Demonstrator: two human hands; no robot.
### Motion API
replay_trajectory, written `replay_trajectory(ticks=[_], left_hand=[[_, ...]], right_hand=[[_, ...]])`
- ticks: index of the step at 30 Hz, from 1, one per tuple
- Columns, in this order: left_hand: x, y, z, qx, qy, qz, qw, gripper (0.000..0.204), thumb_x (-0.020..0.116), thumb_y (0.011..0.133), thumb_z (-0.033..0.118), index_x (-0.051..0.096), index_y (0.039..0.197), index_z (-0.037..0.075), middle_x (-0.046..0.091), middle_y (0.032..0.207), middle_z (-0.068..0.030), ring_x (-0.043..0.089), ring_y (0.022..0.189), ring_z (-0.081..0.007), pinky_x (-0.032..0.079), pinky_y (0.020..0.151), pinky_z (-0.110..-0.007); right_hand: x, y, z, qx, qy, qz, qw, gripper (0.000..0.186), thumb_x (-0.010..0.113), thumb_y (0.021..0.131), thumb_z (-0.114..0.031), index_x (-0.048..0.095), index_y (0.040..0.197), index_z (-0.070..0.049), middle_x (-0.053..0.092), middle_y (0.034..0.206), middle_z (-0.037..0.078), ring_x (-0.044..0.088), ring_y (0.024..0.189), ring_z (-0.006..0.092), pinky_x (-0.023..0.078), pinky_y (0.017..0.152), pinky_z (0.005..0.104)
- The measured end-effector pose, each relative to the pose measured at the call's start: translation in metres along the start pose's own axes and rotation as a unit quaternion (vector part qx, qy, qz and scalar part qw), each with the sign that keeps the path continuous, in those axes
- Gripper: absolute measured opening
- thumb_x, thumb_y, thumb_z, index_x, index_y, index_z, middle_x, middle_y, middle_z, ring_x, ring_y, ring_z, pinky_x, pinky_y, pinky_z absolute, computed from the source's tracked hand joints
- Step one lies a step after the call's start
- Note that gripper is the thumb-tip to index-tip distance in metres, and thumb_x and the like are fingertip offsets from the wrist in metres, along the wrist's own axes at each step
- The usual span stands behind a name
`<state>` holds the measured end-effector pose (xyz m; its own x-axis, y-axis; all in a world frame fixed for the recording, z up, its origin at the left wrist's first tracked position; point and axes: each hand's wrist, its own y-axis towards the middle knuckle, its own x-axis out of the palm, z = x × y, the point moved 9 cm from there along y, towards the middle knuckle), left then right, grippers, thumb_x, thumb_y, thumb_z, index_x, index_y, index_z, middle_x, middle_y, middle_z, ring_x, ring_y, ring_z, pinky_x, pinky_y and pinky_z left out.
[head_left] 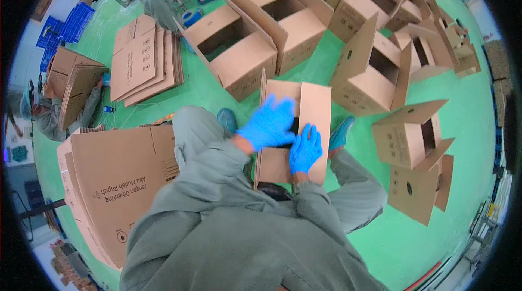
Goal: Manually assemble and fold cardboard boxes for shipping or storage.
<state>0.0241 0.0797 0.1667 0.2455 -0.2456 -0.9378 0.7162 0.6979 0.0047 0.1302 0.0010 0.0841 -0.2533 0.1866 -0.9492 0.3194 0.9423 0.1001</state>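
Between my legs stands a brown cardboard box, its long side flaps up or folded over and a dark gap showing in its top. My right hand, in a blue glove, lies on the right-hand flap with its fingers stretched out. Over the left part of the box is my left hand, also gloved in blue. Motion blurs its fingers, and whether they hold anything cannot be made out. The two hands are close together near the gap.
Flattened cardboard boxes are stacked at my left, with another flat stack beyond. Several opened boxes stand ahead and to the right on the green floor. Co-workers sit at far left, holding cardboard, and upper left, near blue tape.
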Motion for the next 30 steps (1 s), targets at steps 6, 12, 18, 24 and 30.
replay_trajectory(ticks=[6,12,18,24,30], left_hand=[[-0.023,-0.009,-0.052,-0.184,-0.138,0.209,0.95,0.09,0.064,0.075,0.035,0.014,0.14,-0.004,0.021,0.142,-0.026,0.026,0.129,-0.04,0.024,0.103,-0.049],[0.1,0.056,-0.016,-0.222,-0.034,0.115,0.968,0.078,0.05,0.082,0.045,0.023,0.14,0.001,0.018,0.147,-0.0171,0.016,0.137,-0.0295,0.014,0.106,-0.057],[0.114,0.061,0.0,-0.14,0.04,0.098,0.984,0.067,0.046,0.086,0.039,0.027,0.14,0.006,0.021,0.148,-0.0086,0.019,0.137,-0.0219,0.011,0.104,-0.061],[0.108,0.072,-0.005,-0.143,0.031,0.066,0.987,0.07,0.045,0.086,0.043,0.024,0.141,0.006,0.018,0.149,-0.0093,0.015,0.138,-0.0229,0.008,0.105,-0.061],[0.114,0.062,-0.006,-0.106,0.023,0.011,0.994,0.074,0.041,0.087,0.049,0.022,0.141,0.004,0.015,0.149,-0.013,0.012,0.138,-0.0249,0.009,0.107,-0.059]], right_hand=[[0.012,-0.001,0.001,0.006,-0.033,-0.013,0.999,0.047,0.041,0.089,-0.029,0.043,0.133,-0.012,0.039,0.138,0.011,0.035,0.126,0.0309,0.026,0.099,0.0449],[0.005,0.015,0.054,0.143,0.39,-0.074,0.907,0.042,0.04,0.091,-0.029,0.055,0.121,-0.003,0.052,0.125,0.015,0.048,0.115,0.0283,0.034,0.099,0.0387],[0.002,-0.033,0.055,0.229,0.496,-0.371,0.751,0.039,0.041,0.094,-0.028,0.062,0.099,0.004,0.065,0.1,0.012,0.061,0.089,0.0176,0.047,0.081,0.0317],[0.078,-0.065,0.02,0.271,0.373,-0.514,0.723,0.037,0.051,0.088,-0.03,0.065,0.072,0.001,0.065,0.066,0.011,0.061,0.054,0.0191,0.049,0.052,0.0325],[0.09,-0.059,0.025,0.295,0.389,-0.495,0.719,0.039,0.054,0.085,-0.032,0.065,0.069,0.001,0.064,0.061,0.01,0.061,0.05,0.019,0.048,0.045,0.0303]])
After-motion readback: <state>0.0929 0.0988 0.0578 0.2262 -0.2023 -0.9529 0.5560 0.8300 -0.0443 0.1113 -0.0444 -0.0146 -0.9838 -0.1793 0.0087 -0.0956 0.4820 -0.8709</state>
